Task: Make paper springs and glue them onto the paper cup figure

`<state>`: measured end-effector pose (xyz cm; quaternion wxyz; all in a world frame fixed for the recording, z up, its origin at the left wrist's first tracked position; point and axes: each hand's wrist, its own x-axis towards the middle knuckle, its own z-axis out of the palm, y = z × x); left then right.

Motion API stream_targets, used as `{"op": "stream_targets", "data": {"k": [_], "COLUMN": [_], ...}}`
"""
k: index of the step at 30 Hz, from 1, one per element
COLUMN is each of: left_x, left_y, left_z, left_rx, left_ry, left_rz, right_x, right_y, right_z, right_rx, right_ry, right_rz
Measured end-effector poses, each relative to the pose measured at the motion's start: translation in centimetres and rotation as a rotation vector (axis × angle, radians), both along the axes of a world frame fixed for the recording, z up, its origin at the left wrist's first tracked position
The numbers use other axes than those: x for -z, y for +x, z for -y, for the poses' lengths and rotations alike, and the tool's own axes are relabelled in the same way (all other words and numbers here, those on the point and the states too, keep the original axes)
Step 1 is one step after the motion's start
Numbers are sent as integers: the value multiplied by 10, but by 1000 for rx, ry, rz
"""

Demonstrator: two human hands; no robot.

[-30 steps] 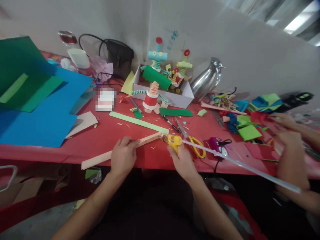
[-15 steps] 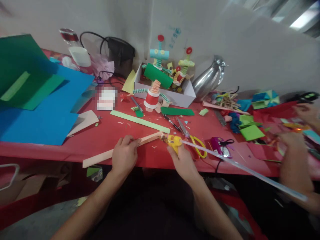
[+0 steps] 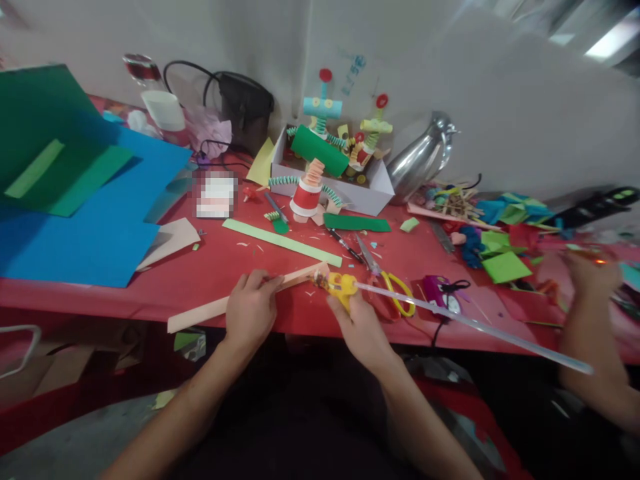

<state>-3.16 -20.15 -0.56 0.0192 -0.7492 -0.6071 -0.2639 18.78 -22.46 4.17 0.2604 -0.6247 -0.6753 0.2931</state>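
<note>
My left hand (image 3: pixel 251 308) presses down on a long beige paper strip (image 3: pixel 200 313) at the near edge of the red table (image 3: pixel 210 267), fingers curled over it. A yellow glue gun (image 3: pixel 340 287) sits in my right hand (image 3: pixel 361 327), its nozzle touching the strip's right end (image 3: pixel 313 272). A long clear glue stick (image 3: pixel 480 327) juts from the gun's back toward the right.
Yellow-handled scissors (image 3: pixel 390 283), a light green strip (image 3: pixel 283 242), a pen and a purple device lie nearby. Blue and green paper sheets (image 3: pixel 80 220) cover the left. A white box (image 3: pixel 360 190) with paper-cup figures, a silver jug (image 3: pixel 420 160), and another person's arms (image 3: pixel 593 313) at right.
The glue gun nozzle has slid a little left along the strip's end. The other person's hands at right have shifted among the coloured paper scraps.
</note>
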Motion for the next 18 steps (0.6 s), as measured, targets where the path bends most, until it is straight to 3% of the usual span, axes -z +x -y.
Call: {"op": "stream_targets", "data": {"k": [3,7,12,18], "left_x": [0,0,0,0], "left_y": [0,1,0,-1], "left_z": [0,0,0,0], "left_rx": [2,-1,7,15], "left_ry": [-8,0,7,12], "left_rz": [-2,12,6,-6], "right_x": [0,0,-2,-9], "right_y": [1,3,0,38], "right_z": [-1,-5,4,-8], "right_rx": [-31,83,-83,113], "right_ry": [-24,17,-19,-68], "right_rz": [26,60,-101,-289]}}
